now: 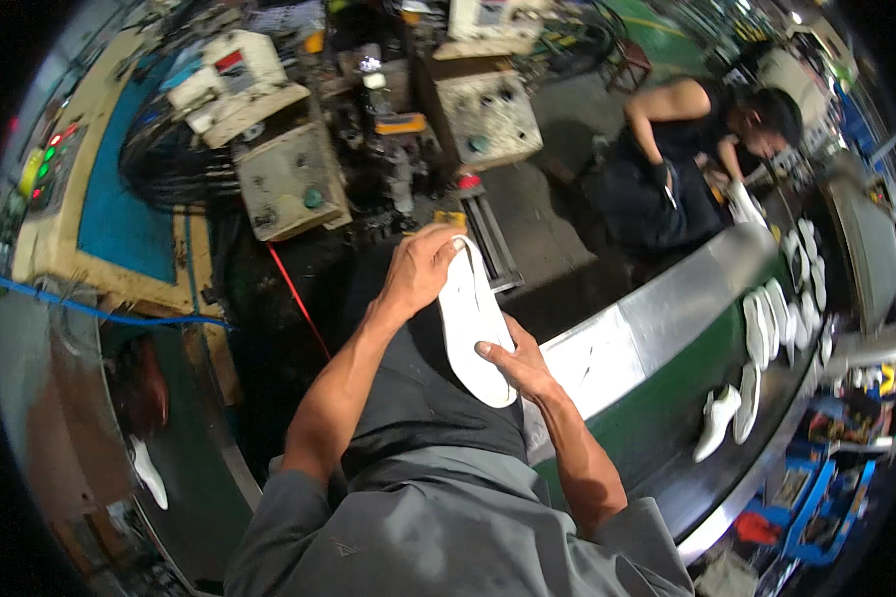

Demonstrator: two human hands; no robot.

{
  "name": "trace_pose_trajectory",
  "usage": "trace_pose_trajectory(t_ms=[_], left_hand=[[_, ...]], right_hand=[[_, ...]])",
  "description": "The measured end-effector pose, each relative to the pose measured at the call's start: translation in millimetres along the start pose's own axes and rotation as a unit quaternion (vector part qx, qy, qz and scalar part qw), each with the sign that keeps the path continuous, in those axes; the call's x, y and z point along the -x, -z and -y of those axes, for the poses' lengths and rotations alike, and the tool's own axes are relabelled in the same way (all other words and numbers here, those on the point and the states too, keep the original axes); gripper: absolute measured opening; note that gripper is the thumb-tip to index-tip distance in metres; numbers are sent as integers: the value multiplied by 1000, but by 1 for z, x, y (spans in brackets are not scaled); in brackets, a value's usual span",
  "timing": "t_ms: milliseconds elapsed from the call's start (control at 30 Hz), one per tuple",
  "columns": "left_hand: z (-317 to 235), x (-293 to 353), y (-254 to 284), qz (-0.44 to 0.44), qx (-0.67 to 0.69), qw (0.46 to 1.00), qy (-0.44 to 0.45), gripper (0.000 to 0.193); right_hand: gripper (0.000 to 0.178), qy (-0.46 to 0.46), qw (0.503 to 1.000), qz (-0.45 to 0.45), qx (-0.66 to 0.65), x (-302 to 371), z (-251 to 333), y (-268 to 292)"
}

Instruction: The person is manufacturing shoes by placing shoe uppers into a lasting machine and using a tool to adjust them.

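Note:
A white shoe sole [473, 323] lies lengthwise between my two hands, above my lap. My left hand [420, 267] is closed round its far end, with the thumb and fingers at the rim. Lower down, my right hand [516, 360] grips the right edge, its thumb pressed on the broad white face. A raised rim or line runs along the far part of the sole. The fingers under it are hidden from view.
At my right runs a green conveyor belt [622, 438] with a metal edge [617, 343]; white soles [757, 328] and a white shoe [717, 423] lie on its far side. Ahead stand machine control boxes [294, 189]. Another person [667, 169] sits working at the right. A white shoe [149, 473] lies at left.

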State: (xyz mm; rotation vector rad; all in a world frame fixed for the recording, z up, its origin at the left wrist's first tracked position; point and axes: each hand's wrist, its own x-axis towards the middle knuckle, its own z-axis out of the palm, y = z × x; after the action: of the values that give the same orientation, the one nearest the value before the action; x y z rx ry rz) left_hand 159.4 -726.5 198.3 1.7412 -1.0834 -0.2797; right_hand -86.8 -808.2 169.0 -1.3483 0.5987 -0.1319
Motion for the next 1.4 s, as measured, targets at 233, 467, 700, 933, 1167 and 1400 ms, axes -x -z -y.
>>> trace_pose_trajectory(t_ms=[233,467,700,933,1167,1400], left_hand=[[99,51,19,-60,-20,981,184,37],[102,45,7,-69,-58,975,202,34],[100,31,4,-36,-78,974,208,36],[122,32,5,-15,356,870,341,55],[210,35,4,-82,-206,949,224,41],[202,41,-15,-38,-302,923,237,33]], right_hand=[[93,177,774,80,602,12,10,-46],[89,248,737,77,624,8,-2,-36],[88,237,755,53,609,5,-8,-33],[75,171,832,17,527,15,-5,-15],[72,323,782,-80,527,-43,122,-35],[79,354,744,-103,558,-196,218,-89]])
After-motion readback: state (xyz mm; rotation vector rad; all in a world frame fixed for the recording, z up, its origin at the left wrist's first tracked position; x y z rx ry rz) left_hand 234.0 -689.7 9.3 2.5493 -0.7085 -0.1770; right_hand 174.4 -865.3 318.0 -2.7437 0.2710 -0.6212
